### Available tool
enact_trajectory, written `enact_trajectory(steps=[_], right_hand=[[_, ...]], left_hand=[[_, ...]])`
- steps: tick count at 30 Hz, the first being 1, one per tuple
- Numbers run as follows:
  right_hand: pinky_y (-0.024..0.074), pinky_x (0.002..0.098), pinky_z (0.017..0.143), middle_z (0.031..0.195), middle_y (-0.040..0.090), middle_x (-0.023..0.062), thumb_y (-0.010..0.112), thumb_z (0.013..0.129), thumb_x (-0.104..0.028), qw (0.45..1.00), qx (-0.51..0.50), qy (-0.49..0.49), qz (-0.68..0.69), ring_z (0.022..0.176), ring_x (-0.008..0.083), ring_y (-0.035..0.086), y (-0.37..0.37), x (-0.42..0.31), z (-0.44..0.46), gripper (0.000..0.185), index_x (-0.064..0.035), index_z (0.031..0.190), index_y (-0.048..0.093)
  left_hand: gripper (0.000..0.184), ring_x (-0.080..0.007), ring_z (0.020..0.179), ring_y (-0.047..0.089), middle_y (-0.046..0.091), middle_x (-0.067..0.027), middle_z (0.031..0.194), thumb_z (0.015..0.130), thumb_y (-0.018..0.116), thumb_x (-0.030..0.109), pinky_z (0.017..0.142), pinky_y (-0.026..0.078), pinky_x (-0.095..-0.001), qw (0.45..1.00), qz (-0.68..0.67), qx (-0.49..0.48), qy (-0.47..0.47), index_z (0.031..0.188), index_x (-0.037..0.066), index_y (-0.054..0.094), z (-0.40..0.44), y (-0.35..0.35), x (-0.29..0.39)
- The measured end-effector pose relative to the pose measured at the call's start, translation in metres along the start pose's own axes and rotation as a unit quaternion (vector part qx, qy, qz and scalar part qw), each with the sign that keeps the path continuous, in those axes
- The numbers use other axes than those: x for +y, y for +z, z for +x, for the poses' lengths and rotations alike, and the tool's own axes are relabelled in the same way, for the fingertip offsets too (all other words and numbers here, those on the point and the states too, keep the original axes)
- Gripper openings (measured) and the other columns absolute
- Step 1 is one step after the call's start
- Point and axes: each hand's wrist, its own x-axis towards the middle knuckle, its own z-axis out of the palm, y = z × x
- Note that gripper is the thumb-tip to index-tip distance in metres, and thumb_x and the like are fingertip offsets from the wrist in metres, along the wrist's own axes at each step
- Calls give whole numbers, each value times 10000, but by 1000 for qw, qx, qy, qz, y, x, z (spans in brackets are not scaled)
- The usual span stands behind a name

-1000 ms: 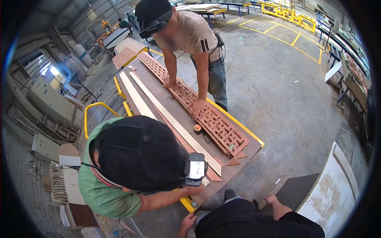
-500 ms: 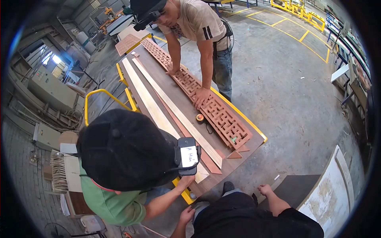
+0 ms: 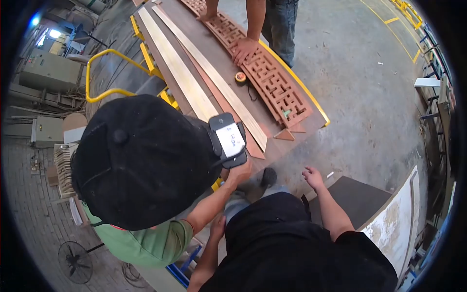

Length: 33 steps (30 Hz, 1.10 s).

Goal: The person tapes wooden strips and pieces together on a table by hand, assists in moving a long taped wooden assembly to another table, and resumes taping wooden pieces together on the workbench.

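1. Lattice panel [image 3: 272,80], reddish wood, lies flat on the worktable [image 3: 211,48] along its far long edge, running out of view up top.
2. Wearer's right hand [image 3: 312,177] hangs over the floor [image 3: 340,87] past the table's end, fingers loosely apart, and looks empty to me. Little white scrap [image 3: 330,174] on the ground near it.
3. Wearer's left hand [image 3: 219,228] is down at the wearer's side, well apart from the panel. Fingers are mostly hidden, so can't tell what they're doing.
4. Co-worker in jeans [image 3: 282,29] has a near hand [image 3: 244,50] spread flat on the lattice, far hand [image 3: 208,16] higher up.
5. Tape measure [image 3: 240,78] sits just beside the panel; triangular offcut [image 3: 284,135] is at its near end.
6. Two pale strips [image 3: 177,61] lie lengthwise, reddish strip [image 3: 216,92] between them.
7. Green-shirted co-worker's hand [image 3: 240,171] is by the table's near end, can't make out its grip.
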Motion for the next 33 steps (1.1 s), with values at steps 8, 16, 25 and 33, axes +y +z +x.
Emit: enact_trajectory(steps=[8,16,25,33], right_hand=[[465,275,608,942,677,58,671,927,-190,996,-53,59,-37,688,101,561,12,115,23,568,-15,1443,510],[457,256,603,1017,685,79,669,933,-184,997,-25,66,19,676,99,543,6,73,-3,611,-26,1483,457],[487,291,657,1009,697,100,695,916,-220,997,-10,61,42,728,134,591,7,65,-16,613,-4,1452,490],[455,259,589,1000,690,78,674,912,-147,996,-17,85,35,676,104,560,9,66,-23,626,-12,1482,453]], left_hand=[[480,-335,1310,556,592,-237,1377,1058,489,353,1104,427,-396,997,45,-30,-49,1364,-6,579,-39,16,-133],[527,-311,1370,505,577,-220,1413,1050,512,379,1145,362,-376,995,69,-1,76,1397,-15,553,2,-1,-78],[339,-362,1159,627,628,-236,1281,996,513,45,985,503,-413,970,63,56,228,1322,-19,578,10,3,-84],[453,-324,1281,559,581,-198,1387,1060,477,284,1034,439,-395,984,125,-14,126,1424,18,516,-3,-14,-69]])
